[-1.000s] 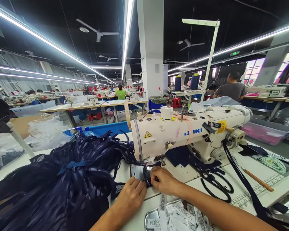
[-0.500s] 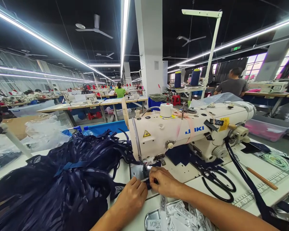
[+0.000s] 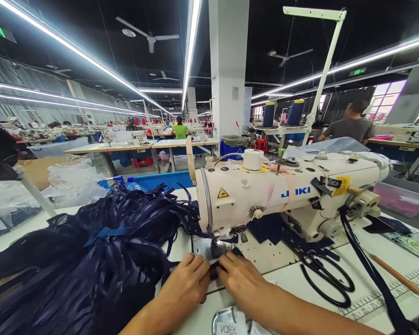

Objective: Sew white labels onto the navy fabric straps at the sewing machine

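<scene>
A white sewing machine (image 3: pixel 237 197) stands before me. At its presser foot (image 3: pixel 214 249), a narrow navy fabric strip (image 3: pixel 213 270) runs between my hands, with a pale sliver along it. My left hand (image 3: pixel 190 281), fingers curled, grips the strip just left of the foot. My right hand (image 3: pixel 240 277) presses its bent fingers onto the strip at the right, close to the foot; its thumb is mostly hidden. To the left lies a big heap of navy strips (image 3: pixel 101 265), tied with a blue band (image 3: pixel 108 234).
Black scissors (image 3: pixel 326 279) and a wooden-handled tool (image 3: pixel 398 274) lie at the right. A metal tray (image 3: pixel 218 321) of white labels is near the front edge, partly under my right arm. Navy scraps (image 3: pixel 265 228) lie beneath the machine arm. Co-workers sit farther back.
The view has turned slightly left, so things appear shifted right. My right hand has drawn back a little from the needle, its fingers now lying more forward. My right forearm covers more labels.
</scene>
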{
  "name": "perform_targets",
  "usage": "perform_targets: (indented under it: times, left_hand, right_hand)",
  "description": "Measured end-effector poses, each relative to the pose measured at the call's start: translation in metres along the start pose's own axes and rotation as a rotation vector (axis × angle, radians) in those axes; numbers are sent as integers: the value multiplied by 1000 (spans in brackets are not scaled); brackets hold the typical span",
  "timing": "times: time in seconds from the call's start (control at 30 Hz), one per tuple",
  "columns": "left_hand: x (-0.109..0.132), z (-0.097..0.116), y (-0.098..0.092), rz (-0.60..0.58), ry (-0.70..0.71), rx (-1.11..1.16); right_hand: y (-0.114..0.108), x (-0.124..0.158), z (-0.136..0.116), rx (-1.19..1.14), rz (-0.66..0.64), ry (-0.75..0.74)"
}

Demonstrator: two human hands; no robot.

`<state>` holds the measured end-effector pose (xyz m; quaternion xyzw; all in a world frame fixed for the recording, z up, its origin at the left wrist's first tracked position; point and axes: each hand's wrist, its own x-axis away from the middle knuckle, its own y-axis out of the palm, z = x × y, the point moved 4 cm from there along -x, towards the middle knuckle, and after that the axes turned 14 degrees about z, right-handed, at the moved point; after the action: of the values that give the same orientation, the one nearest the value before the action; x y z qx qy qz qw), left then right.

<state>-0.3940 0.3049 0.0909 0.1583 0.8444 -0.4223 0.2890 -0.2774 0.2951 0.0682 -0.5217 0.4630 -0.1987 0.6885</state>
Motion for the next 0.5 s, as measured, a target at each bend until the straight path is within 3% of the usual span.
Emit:
perform_targets:
  times: [0.13,0.23,0.37,0.5]
  left_hand:
    - [8,-6,-12,-55,-59,155]
    - [7,0,-4,-148,-136,306]
    - [3,8,16,-121,-287,262]
    - [-4,13,33,-87,-317,103]
  right_hand:
    - [-5,-1,1,49,-17,-212]
    - [-11,-4,14,32,6,-305]
    - [-8,-6,34,36,37,-309]
    - [-4,-8,44,10,46,-268]
